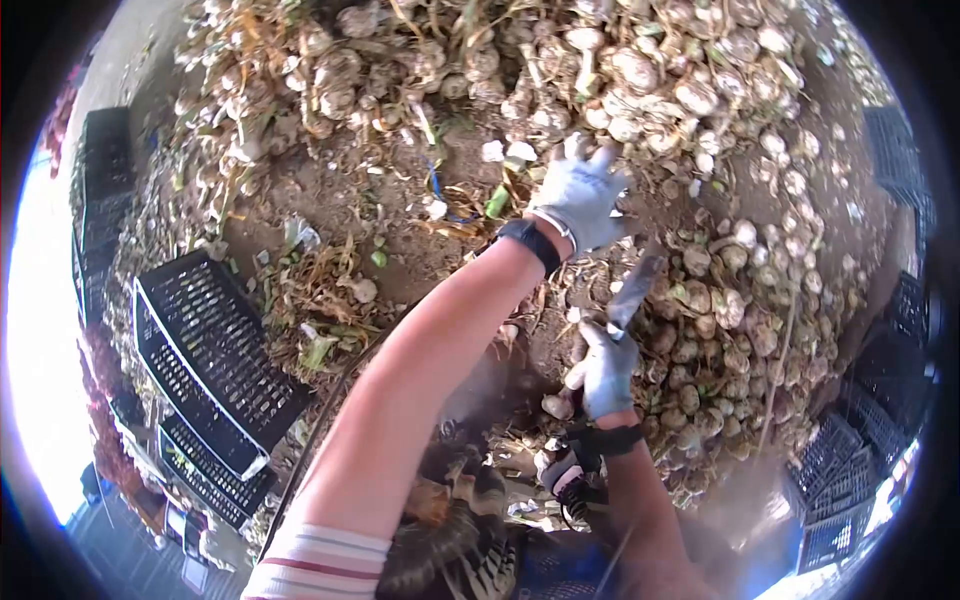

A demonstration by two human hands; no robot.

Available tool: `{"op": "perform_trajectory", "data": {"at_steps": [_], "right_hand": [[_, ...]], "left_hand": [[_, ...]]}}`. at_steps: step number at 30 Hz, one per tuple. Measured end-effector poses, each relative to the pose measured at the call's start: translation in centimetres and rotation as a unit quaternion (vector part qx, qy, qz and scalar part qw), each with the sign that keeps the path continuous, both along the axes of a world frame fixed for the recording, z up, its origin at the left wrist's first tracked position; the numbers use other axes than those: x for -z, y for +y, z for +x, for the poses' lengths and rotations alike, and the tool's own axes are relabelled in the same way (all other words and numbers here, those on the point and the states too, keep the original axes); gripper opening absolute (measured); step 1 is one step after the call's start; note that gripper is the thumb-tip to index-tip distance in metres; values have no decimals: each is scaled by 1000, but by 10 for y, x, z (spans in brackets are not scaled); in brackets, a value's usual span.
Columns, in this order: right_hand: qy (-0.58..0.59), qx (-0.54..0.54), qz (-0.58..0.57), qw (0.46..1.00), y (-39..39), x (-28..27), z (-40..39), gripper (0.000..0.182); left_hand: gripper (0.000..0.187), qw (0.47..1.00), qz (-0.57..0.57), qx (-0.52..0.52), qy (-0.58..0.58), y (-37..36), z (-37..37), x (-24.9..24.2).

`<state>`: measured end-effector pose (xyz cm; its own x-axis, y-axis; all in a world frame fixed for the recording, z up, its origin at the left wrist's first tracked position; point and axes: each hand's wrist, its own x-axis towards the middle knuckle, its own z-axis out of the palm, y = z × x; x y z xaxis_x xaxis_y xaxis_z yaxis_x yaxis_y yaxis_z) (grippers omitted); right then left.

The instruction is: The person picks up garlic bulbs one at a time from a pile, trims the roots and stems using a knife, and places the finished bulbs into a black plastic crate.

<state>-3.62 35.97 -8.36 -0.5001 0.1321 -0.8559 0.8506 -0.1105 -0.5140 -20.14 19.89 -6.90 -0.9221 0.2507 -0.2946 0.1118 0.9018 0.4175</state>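
Note:
My left hand (580,198), in a pale work glove with a dark band at the wrist, reaches forward with its fingers spread. It holds nothing and is near the edge of a large heap of garlic bulbs (635,70) with dry stalks. Closer to me, my right hand (607,372), also gloved, grips a knife (635,292) whose broad blade points forward. To the right of the knife lies a pile of trimmed-looking garlic (728,308). A loose garlic bulb (558,405) rests just left of my right hand.
Black plastic crates (225,350) stand tilted on the left. More crates (835,465) are stacked at the lower right. Cut stalks and leaves (325,315) litter the bare soil (330,200). A shoe (565,478) shows near the bottom.

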Motion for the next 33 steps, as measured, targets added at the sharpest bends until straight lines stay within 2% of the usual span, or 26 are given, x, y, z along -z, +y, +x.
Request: {"op": "perform_trajectory", "data": {"at_steps": [1, 2, 4, 6, 8, 10, 12, 14, 15, 16, 18, 19, 20, 22, 23, 25, 26, 27, 28, 30, 32, 33], "right_hand": [[28, 10, 13, 999, 2, 1, -3, 12], [16, 22, 14, 1000, 2, -3, -7, 14], [54, 18, 31, 998, -1, -15, -16, 15], [117, 0, 44, 992, 2, -7, -17, 19], [185, -32, 75, 979, 10, 21, -9, 18], [147, -22, 53, 987, 0, 5, -11, 17], [100, -18, 20, 995, -5, -7, -12, 16], [80, -45, 23, 995, 5, 25, 7, 17], [90, -21, -14, 996, -6, 6, 3, 21], [100, -46, 17, 994, -6, 12, 9, 23], [125, -17, -16, 992, -8, 12, 14, 24], [131, -57, 27, 989, -6, 14, 17, 25], [115, -46, 28, 992, -10, -2, 15, 24], [94, -29, 7, 995, -7, -16, 16, 23], [158, -44, 21, 986, -3, 0, 22, 24], [178, -41, 38, 982, 2, 7, 30, 22], [177, -42, 55, 982, 3, 2, 31, 22], [160, -1, 33, 986, -3, -14, 27, 20], [122, -8, 39, 992, -1, -20, 27, 22], [139, 21, 20, 990, -1, -3, 29, 23], [105, 47, -11, 993, -4, -19, 16, 24], [132, 76, -31, 988, -6, -16, 8, 25]], "left_hand": [[71, 998, -29, 3, -49, -11, 5, 9], [77, 994, -87, 55, 22, -20, 24, 37], [74, 998, -25, 26, -58, -32, 62, 25], [64, 1000, -26, -2, -8, -48, 123, 28], [60, 995, 56, -59, 58, -73, 183, 22], [54, 991, -4, -129, -22, -113, 237, 22], [50, 942, 24, -334, -21, -146, 256, 8], [45, 937, -173, -302, 33, -184, 262, 13], [45, 927, -227, -290, -68, -197, 256, 12], [44, 907, -278, -271, -166, -206, 250, 10], [50, 917, -245, -269, -162, -215, 246, 16], [51, 926, -211, -293, -115, -217, 248, 15], [51, 931, -176, -314, -69, -214, 253, 12], [54, 933, -99, -346, 23, -196, 252, -29], [54, 933, -116, -336, 62, -191, 255, -56], [51, 923, -106, -331, 163, -202, 277, -92], [50, 866, -97, -488, 42, -198, 281, -132], [52, 882, -190, -378, 207, -233, 318, -132], [54, 807, -190, -555, 71, -245, 333, -161], [58, 842, -307, -411, 168, -323, 419, -167], [58, 776, -395, -491, 42, -331, 421, -190], [58, 799, -363, -476, 64, -319, 400, -198]]}}
